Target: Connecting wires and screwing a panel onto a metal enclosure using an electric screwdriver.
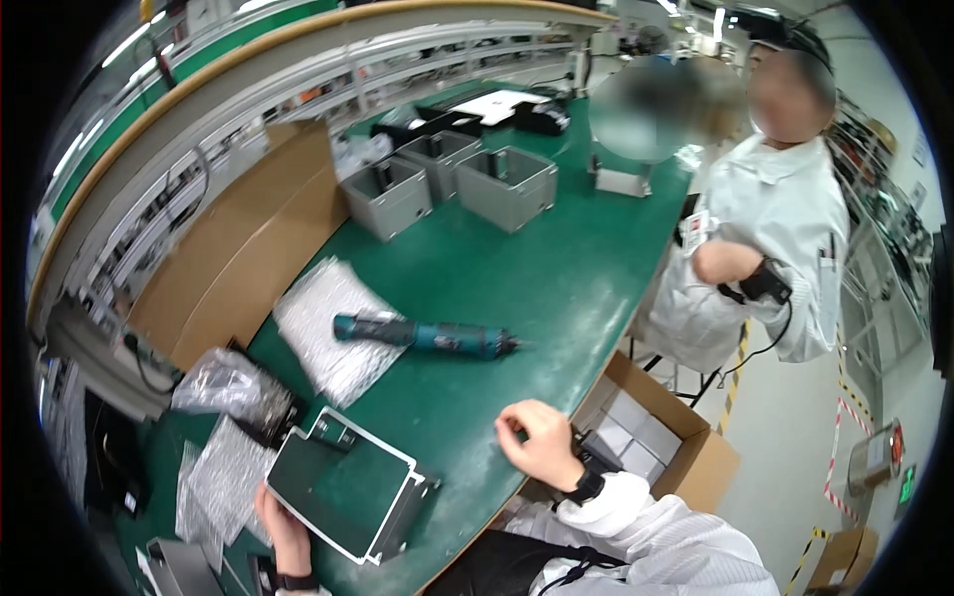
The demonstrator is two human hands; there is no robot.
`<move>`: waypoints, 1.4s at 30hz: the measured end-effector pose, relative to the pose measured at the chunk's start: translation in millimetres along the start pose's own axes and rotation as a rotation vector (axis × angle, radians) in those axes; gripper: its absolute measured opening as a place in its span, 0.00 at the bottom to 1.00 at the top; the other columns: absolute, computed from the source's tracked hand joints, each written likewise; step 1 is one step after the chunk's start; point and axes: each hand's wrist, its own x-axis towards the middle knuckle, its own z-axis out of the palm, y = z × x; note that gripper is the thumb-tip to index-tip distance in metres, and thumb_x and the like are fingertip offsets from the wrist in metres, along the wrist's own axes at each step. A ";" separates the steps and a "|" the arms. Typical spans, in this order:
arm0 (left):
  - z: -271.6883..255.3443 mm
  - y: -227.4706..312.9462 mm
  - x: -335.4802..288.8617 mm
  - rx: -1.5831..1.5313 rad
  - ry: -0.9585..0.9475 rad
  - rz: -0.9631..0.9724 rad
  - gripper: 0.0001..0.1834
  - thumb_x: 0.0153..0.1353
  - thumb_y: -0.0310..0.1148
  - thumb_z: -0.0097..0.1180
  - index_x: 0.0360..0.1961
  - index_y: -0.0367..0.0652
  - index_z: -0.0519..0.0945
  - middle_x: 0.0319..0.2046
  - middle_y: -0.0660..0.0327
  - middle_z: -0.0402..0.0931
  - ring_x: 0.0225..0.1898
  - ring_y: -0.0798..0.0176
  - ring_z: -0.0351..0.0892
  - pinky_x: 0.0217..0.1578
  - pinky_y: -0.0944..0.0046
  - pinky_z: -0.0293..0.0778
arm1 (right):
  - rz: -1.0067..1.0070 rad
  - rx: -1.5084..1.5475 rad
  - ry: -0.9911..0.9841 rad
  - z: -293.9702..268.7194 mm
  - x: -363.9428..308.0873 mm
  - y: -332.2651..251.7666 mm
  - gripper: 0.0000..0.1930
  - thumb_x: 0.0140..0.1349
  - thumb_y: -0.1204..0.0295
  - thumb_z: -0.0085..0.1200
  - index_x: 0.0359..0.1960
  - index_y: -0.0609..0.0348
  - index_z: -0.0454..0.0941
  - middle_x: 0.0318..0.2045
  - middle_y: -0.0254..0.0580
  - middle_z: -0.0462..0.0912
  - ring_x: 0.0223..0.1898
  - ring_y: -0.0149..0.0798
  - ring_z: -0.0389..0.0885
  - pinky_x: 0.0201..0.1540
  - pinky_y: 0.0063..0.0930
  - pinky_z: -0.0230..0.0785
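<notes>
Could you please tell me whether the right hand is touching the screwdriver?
Apart: the head view shows a strip of green table between the right hand and the screwdriver.

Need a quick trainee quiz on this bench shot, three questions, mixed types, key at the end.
1. True or false: the teal power screwdriver lies partly on a sheet of bubble wrap.

2. Which thing is nearest the left grip?
A) the teal power screwdriver
B) the grey open housing
C) the cardboard sheet

3. How many grey bins stand grouped toward the far side of the green table?

Key: 1. True: its rear end is on the wrap, its tip beyond it. 2. B: the grip is at the housing's left edge. 3. Three.
</notes>
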 end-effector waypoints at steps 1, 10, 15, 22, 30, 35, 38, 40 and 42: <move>6.3 -7.0 -1.0 0.034 0.181 0.002 0.07 0.63 0.33 0.46 0.32 0.46 0.75 0.20 0.74 0.68 0.17 0.81 0.60 0.16 0.80 0.54 | -0.002 0.003 0.005 0.6 -0.3 0.4 0.03 0.47 0.77 0.57 0.22 0.56 0.75 0.18 0.37 0.77 0.20 0.39 0.76 0.23 0.29 0.67; 25.1 11.8 -5.6 0.151 0.050 -0.083 0.07 0.61 0.27 0.43 0.31 0.41 0.75 0.15 0.76 0.60 0.13 0.82 0.50 0.14 0.77 0.44 | 0.081 0.205 -0.218 -7.3 7.4 -3.9 0.03 0.52 0.82 0.56 0.27 0.67 0.74 0.21 0.40 0.77 0.24 0.30 0.75 0.29 0.21 0.67; 24.5 20.0 -9.2 0.176 -0.025 -0.082 0.08 0.62 0.27 0.43 0.34 0.39 0.75 0.16 0.76 0.59 0.15 0.82 0.51 0.16 0.76 0.45 | -0.042 0.322 -0.353 -26.1 23.9 -50.8 0.03 0.48 0.83 0.55 0.24 0.66 0.74 0.20 0.41 0.77 0.23 0.34 0.76 0.30 0.23 0.67; 28.4 21.5 -9.8 0.144 -0.054 -0.104 0.06 0.62 0.28 0.46 0.33 0.40 0.75 0.16 0.78 0.58 0.16 0.82 0.51 0.16 0.77 0.46 | -0.875 0.528 -1.132 -36.1 13.7 -102.8 0.07 0.45 0.73 0.58 0.28 0.59 0.77 0.23 0.34 0.74 0.20 0.30 0.72 0.20 0.20 0.63; 12.8 65.4 -57.0 0.057 0.100 0.033 0.08 0.63 0.27 0.47 0.38 0.34 0.76 0.14 0.77 0.55 0.15 0.82 0.48 0.16 0.76 0.43 | -0.821 0.476 -1.340 -40.6 34.6 -114.4 0.08 0.44 0.73 0.54 0.27 0.60 0.74 0.24 0.35 0.72 0.23 0.31 0.74 0.19 0.21 0.68; 0.1 86.5 -151.8 0.353 -0.149 -0.017 0.07 0.56 0.26 0.53 0.30 0.33 0.80 0.19 0.63 0.78 0.15 0.78 0.66 0.17 0.75 0.58 | -0.487 0.311 -1.637 -33.2 -26.2 -73.3 0.27 0.49 0.79 0.47 0.56 0.63 0.63 0.50 0.46 0.69 0.35 0.40 0.75 0.32 0.28 0.74; -4.7 93.9 -173.9 0.555 -0.609 -0.129 0.06 0.55 0.26 0.55 0.34 0.39 0.81 0.18 0.59 0.78 0.15 0.67 0.74 0.16 0.72 0.64 | -0.460 0.246 -1.738 -11.4 -39.0 -67.1 0.38 0.44 0.83 0.49 0.63 0.57 0.57 0.60 0.44 0.62 0.43 0.41 0.73 0.43 0.29 0.72; -6.2 89.8 -188.3 0.743 -0.784 -0.161 0.06 0.54 0.29 0.56 0.34 0.44 0.82 0.18 0.61 0.78 0.15 0.63 0.75 0.16 0.69 0.66 | -0.528 0.258 -1.684 -0.1 -42.6 -61.0 0.36 0.44 0.82 0.50 0.61 0.56 0.60 0.58 0.43 0.64 0.47 0.43 0.73 0.49 0.31 0.69; -9.7 84.3 -206.2 0.898 -0.805 -0.248 0.07 0.55 0.34 0.56 0.34 0.50 0.83 0.20 0.64 0.79 0.17 0.62 0.76 0.16 0.67 0.67 | -0.499 0.227 -1.774 5.2 -38.0 -59.9 0.32 0.45 0.80 0.52 0.58 0.56 0.65 0.56 0.42 0.68 0.49 0.45 0.72 0.51 0.34 0.68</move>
